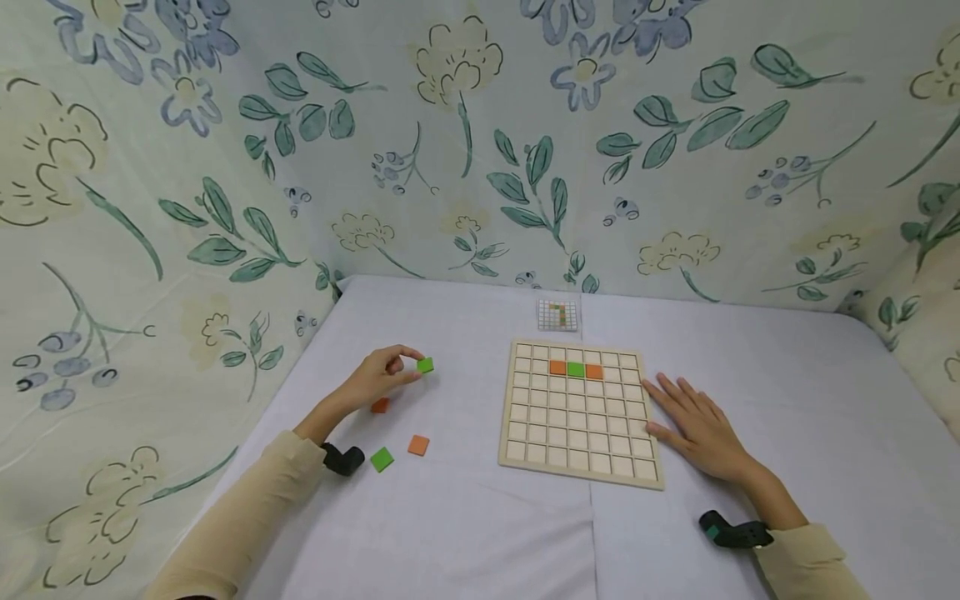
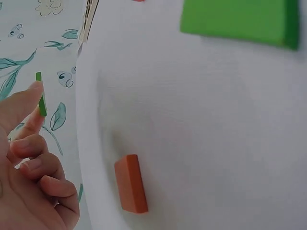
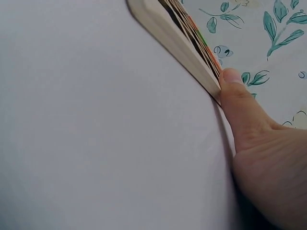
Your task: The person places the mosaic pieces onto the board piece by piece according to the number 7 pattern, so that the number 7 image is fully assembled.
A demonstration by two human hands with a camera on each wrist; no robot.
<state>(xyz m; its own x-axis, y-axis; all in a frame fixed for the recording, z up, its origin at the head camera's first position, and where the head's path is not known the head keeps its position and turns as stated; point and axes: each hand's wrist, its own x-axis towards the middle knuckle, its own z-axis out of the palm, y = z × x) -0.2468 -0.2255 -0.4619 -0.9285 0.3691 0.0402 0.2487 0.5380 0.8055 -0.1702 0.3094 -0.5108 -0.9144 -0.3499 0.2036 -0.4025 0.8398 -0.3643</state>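
Between thumb and index finger my left hand pinches a green square tile, raised over the cloth left of the board. The left wrist view shows that green tile edge-on, the other fingers curled beneath. My right hand rests at the right edge of a wooden grid board, fingers spread. Its thumb touches the board's rim in the right wrist view. In an upper row of the grid sit an orange tile, a green tile and another orange tile, side by side.
On the cloth below the left hand lie an orange tile, a green tile and a further orange tile. Behind the board is a small card with a coloured grid pattern. Floral fabric hangs behind the white-covered table.
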